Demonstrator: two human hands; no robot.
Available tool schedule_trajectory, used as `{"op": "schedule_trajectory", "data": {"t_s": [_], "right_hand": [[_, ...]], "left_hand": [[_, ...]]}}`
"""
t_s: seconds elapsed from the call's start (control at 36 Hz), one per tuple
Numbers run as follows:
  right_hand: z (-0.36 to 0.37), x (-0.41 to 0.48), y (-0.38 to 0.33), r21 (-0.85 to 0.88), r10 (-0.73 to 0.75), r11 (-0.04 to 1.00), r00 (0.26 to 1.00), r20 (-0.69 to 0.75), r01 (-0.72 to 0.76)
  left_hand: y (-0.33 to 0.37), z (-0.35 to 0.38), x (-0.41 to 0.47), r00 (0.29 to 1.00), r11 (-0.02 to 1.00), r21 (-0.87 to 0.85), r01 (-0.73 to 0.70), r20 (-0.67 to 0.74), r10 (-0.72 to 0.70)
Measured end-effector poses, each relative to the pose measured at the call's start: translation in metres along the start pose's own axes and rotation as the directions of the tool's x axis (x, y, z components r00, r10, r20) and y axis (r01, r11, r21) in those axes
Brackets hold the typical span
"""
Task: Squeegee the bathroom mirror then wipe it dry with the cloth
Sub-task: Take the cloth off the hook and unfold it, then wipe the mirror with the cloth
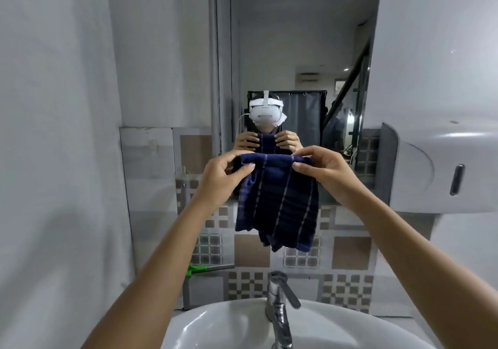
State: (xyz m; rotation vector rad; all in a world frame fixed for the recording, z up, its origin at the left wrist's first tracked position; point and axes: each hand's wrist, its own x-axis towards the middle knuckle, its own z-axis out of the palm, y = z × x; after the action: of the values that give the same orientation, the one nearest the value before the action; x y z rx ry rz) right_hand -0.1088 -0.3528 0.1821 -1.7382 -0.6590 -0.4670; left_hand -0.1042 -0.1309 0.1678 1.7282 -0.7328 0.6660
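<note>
A dark blue cloth [280, 206] with thin pale stripes hangs in front of me, held up by its top edge. My left hand [223, 176] pinches the top left corner and my right hand [323, 171] pinches the top right corner. Behind the cloth is the bathroom mirror [296, 52], a tall panel that reflects both hands and the cloth. The cloth hangs free in front of the mirror's lower edge, apart from the glass. A green-handled tool, perhaps the squeegee [198, 269], lies on the ledge at lower left.
A white sink [215, 321] with a chrome faucet [280, 305] sits directly below. A white paper dispenser [436, 168] juts out on the right wall. Patterned tiles [347, 254] cover the wall under the mirror. A plain white wall [54, 133] closes in on the left.
</note>
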Motion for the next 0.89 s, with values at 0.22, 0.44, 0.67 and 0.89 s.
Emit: {"op": "schedule_trajectory", "data": {"t_s": [0.22,0.44,0.67,0.89], "right_hand": [[-0.008,0.003,0.005,0.125,-0.033,0.992,0.998,0.048,0.027],[0.02,0.034,-0.005,0.098,-0.116,0.988,0.993,-0.035,0.119],[0.044,0.084,-0.006,0.051,-0.174,0.982,0.974,-0.143,0.183],[0.036,0.152,-0.032,-0.01,-0.104,0.995,0.976,-0.19,0.104]], "left_hand": [[0.012,0.012,0.026,0.998,0.998,-0.003,-0.068,-0.01,0.068],[0.01,-0.012,0.068,0.995,0.996,-0.013,-0.09,0.033,0.09],[-0.012,-0.043,0.117,0.997,0.997,-0.05,-0.063,0.031,0.064],[-0.039,-0.051,0.176,0.998,0.994,-0.113,-0.01,-0.064,0.003]]}}
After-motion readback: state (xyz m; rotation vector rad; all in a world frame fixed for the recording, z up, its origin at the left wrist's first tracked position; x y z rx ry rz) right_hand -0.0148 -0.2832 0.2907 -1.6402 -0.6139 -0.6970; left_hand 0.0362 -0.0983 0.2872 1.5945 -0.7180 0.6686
